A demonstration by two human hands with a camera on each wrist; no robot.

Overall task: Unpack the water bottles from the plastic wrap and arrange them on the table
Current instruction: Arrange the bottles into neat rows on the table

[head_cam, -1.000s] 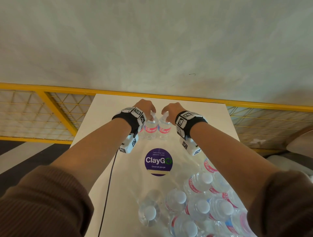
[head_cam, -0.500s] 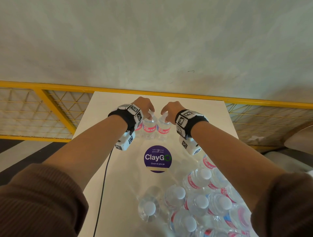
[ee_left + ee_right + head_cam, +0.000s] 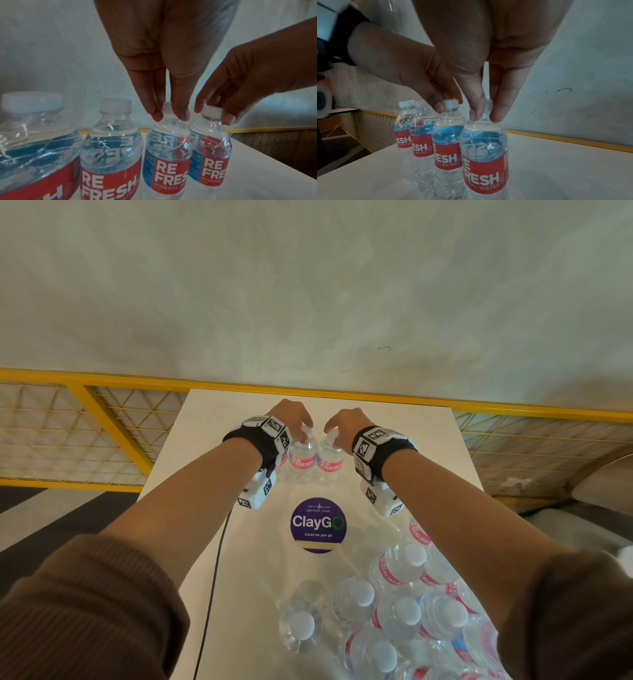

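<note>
At centre frame on the white table, the left hand pinches the cap of one upright bottle. Just right of it, touching, the right hand pinches its neighbour bottle. The remaining bottles sit in plastic wrap at lower right.

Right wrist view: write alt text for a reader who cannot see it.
The right hand pinches the cap of the nearest water bottle, standing upright on a white table. Beside it, the left hand pinches the next bottle; two more bottles stand behind.
</note>
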